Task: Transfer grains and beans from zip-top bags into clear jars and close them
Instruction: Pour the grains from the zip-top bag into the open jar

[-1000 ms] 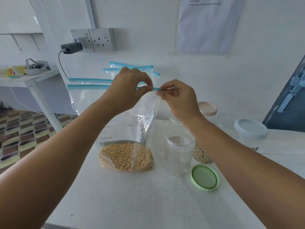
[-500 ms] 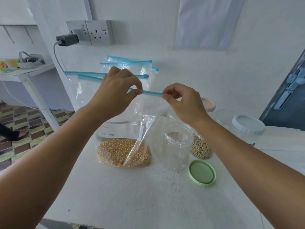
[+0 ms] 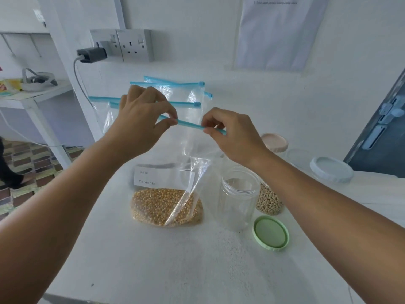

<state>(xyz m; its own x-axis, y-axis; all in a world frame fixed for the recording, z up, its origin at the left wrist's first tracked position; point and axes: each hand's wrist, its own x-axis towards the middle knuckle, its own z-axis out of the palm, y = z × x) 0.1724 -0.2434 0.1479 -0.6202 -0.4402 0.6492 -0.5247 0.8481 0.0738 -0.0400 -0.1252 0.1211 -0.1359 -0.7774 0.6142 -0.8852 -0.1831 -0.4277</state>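
Left hand (image 3: 140,119) and right hand (image 3: 230,137), both raised above the counter (image 3: 175,270), each pinch the blue zip strip (image 3: 190,124) of a clear zip-top bag (image 3: 173,183) between thumb and forefinger; the remaining fingers of both hands are curled. The short length of strip showing between the two pinches slopes down toward the right hand. Below the strip the bag hangs slack and creased, its lower end resting on the counter and filled with yellow kernels (image 3: 157,205). A white label (image 3: 153,177) on the bag, just above the kernels, bears the printed words "Date" and "Contents".

Just right of the bag stands an open clear jar (image 3: 238,198), upright and with nothing visible inside. Its pale green lid (image 3: 271,233) lies flat on the counter, near the jar's base on the right. Behind the open jar, partly hidden by the right forearm, a second jar (image 3: 269,202) holds pale beans. Farther back are a jar with a pink lid (image 3: 275,142) and, to its right, a jar with a light blue lid (image 3: 331,170).

Further zip-top bags (image 3: 175,93) with blue strips lean against the white wall behind the hands. Above them are a double wall socket (image 3: 131,44), with a dark plug adapter (image 3: 92,54) at its left, and a sheet of paper (image 3: 278,29) fixed to the wall.
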